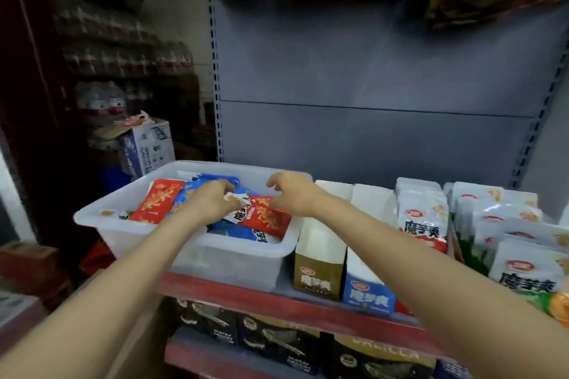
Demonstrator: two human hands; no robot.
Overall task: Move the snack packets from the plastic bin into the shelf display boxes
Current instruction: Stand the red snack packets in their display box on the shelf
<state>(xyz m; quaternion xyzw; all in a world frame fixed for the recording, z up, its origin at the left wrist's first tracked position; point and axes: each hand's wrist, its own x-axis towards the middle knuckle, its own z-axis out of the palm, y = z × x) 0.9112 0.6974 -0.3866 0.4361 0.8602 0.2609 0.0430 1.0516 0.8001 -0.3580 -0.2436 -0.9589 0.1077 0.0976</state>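
A shop aisle: a grey shelf back panel fills the view, and a red-edged shelf [277,295] carries the goods. The bin [129,194] sits on the shelf at 9 o'clock of 2 open boxes, a gold one [317,280] and a blue one [368,295], both seemingly empty. The packets, red [157,204] and blue [234,232], lie heaped in the bin.

The left hand [209,201] reaches into the heap, fingers curled around a white packet [238,209]. The right hand [292,195] hovers over the bin's 3 o'clock side with fingers loosely curled and apart, holding nothing I can see.

Risks, as I judge them: the packets look slick and overlap, so lifting 1 may drag neighbours over the rim. The bin stands close to the shelf's front edge, and a hard pull toward 6 o'clock could tip it off. The boxes are narrow, so a packet dropped in crookedly may jam or land in the wrong colour box.
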